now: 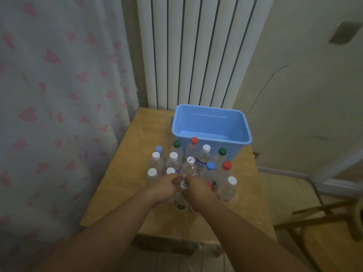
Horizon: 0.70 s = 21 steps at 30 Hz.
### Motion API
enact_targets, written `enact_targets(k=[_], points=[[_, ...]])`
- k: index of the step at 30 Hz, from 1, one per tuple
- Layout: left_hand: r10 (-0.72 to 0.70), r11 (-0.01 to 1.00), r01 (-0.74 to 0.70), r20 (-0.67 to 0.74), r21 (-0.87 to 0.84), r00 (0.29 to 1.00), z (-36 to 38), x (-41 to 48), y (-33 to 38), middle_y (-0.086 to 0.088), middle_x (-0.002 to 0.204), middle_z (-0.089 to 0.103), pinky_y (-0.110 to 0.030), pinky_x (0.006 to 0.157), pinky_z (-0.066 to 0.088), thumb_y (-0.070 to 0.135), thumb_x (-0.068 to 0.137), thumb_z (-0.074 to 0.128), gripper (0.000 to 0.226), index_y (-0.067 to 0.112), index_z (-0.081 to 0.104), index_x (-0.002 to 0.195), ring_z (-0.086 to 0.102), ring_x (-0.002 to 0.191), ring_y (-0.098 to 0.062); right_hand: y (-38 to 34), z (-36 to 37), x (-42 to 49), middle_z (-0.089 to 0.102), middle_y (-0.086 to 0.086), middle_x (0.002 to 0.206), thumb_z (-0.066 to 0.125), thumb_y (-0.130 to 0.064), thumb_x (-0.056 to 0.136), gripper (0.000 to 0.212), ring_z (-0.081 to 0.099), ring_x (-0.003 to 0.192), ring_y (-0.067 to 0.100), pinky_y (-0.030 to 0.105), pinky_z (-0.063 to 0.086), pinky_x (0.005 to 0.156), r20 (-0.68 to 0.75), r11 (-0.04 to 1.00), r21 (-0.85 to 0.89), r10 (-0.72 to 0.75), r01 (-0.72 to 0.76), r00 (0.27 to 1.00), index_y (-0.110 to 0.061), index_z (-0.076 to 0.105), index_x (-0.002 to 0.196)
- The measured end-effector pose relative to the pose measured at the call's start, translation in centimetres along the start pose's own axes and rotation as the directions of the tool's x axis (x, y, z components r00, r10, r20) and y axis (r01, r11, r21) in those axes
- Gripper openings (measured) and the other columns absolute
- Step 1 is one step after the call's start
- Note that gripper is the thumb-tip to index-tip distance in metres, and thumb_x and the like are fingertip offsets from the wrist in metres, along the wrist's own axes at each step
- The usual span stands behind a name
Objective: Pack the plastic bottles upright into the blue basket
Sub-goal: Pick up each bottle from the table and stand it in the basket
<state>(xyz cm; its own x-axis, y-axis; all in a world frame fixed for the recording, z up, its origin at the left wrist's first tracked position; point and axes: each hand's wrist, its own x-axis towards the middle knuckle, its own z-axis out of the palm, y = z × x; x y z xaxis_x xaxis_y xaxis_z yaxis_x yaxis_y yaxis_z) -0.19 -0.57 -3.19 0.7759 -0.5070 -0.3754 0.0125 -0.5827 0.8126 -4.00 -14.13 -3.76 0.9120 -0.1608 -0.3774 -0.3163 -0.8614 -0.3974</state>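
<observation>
Clearly, the packing had barely begun, if at all. In the head view, the blue basket (211,124) stood at the far side of the wooden desk (125,173), its inside bare as far as the picture showed, with no bottle in it. In front of it, close together and all upright, stood a cluster of clear plastic bottles (188,167) with white, green, red and blue caps; the nearest row to the basket stood just beside its front wall. Both hands met at the near edge of that cluster over one bottle with a green label (180,203). The left hand (167,186) was curled around its neck from the left, and the right hand (196,190) closed on it from the right, with fingers by its white cap (184,185); so both seemed to be grasping this same bottle, which stood on the desk and was not yet lifted. I would judge this to be the pick-up of the first bottle, with every bottle left to move. A curtain with pink hearts (59,95) hung to the left, and a white radiator (196,52) stood behind the desk.
</observation>
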Motion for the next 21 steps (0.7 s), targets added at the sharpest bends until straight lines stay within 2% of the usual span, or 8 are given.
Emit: enact_targets(k=[3,5,7,8,11,14,17,21], points=[[0.003,0.999,-0.003,0.009,-0.033,1.0,-0.6,0.2,0.1,-0.007,0.11,0.072,-0.049,0.099,0.049,0.007,0.088,0.06,0.031,0.038,0.063,0.094,0.065,0.109,-0.025,0.1,-1.1,-1.1,0.066,0.003,0.097,0.058,-0.02,0.085,0.021,0.057,0.082,0.017,0.027,0.044,0.068,-0.058,0.997,0.062,-0.034,0.037,0.998,-0.018,0.062,0.106],[0.0,0.995,-0.001,-0.013,-0.099,1.0,-1.0,0.1,0.8,-0.008,0.111,0.071,-0.044,0.095,0.054,0.0,0.089,0.057,0.035,0.028,0.067,0.107,0.066,0.107,-0.023,-0.1,-2.9,-1.8,0.063,-0.001,0.082,0.063,-0.024,0.083,0.013,0.056,0.072,0.013,0.025,0.041,0.062,-0.12,0.983,0.156,-0.077,0.096,0.99,-0.018,0.064,0.095],[0.027,0.994,-0.028,-0.012,-0.105,1.0,-1.7,-0.3,2.1,0.002,0.11,0.068,-0.025,0.075,0.058,-0.01,0.09,0.044,0.048,0.02,0.063,0.123,0.067,0.095,-0.008,-0.6,-5.2,-2.3,0.062,-0.004,0.072,0.066,-0.03,0.08,0.014,0.055,0.064,0.009,0.026,0.043,0.058,-0.207,0.968,0.206,-0.099,0.143,0.973,-0.017,0.065,0.085],[0.062,0.995,-0.063,-0.013,-0.08,0.998,-2.2,-0.4,2.9,0.005,0.112,0.067,-0.021,0.072,0.056,-0.012,0.089,0.041,0.054,0.023,0.061,0.125,0.066,0.096,-0.005,-0.9,-6.5,-2.5,0.064,-0.003,0.071,0.067,-0.035,0.079,0.019,0.057,0.064,0.009,0.028,0.046,0.057,-0.252,0.964,0.216,-0.101,0.157,0.963,-0.017,0.066,0.083],[0.164,0.982,-0.162,0.011,-0.098,0.986,-3.6,-0.6,5.0,0.002,0.129,0.062,-0.027,0.087,0.053,-0.011,0.08,0.05,0.067,0.022,0.053,0.138,0.059,0.116,-0.013,-1.9,-10.3,-3.0,0.066,-0.002,0.071,0.066,-0.042,0.075,0.025,0.061,0.066,0.012,0.03,0.049,0.058,-0.366,0.951,0.236,-0.103,0.2,0.925,-0.018,0.069,0.082],[0.22,0.951,-0.195,0.083,-0.239,0.972,-4.9,-0.5,7.0,0.005,0.125,0.065,-0.031,0.089,0.056,-0.011,0.078,0.064,0.076,0.031,0.049,0.14,0.063,0.113,-0.012,-2.6,-13.9,-3.5,0.065,-0.002,0.066,0.068,-0.034,0.073,0.02,0.06,0.063,0.011,0.03,0.049,0.059,-0.496,0.903,0.328,-0.085,0.277,0.864,-0.016,0.071,0.081],[0.248,0.938,-0.221,0.071,-0.267,0.966,-5.7,-0.5,9.3,0.002,0.127,0.066,-0.038,0.099,0.052,0.0,0.08,0.075,0.076,0.039,0.047,0.139,0.062,0.118,-0.016,-2.9,-16.4,-4.0,0.059,-0.009,0.059,0.067,-0.03,0.074,0.009,0.053,0.057,0.004,0.022,0.04,0.055,-0.594,0.873,0.342,-0.086,0.348,0.8,-0.022,0.07,0.078],[0.254,0.937,-0.269,-0.093,-0.224,0.963,-5.2,-0.9,12.9,0.01,0.114,0.069,-0.025,0.085,0.055,0.013,0.075,0.083,0.06,0.036,0.056,0.123,0.064,0.108,-0.009,-2.7,-18.3,-4.2,0.063,-0.016,0.079,0.065,-0.034,0.082,0.021,0.06,0.074,0.003,0.025,0.05,0.068,-0.659,0.803,0.411,-0.064,0.431,0.749,-0.026,0.068,0.1]])
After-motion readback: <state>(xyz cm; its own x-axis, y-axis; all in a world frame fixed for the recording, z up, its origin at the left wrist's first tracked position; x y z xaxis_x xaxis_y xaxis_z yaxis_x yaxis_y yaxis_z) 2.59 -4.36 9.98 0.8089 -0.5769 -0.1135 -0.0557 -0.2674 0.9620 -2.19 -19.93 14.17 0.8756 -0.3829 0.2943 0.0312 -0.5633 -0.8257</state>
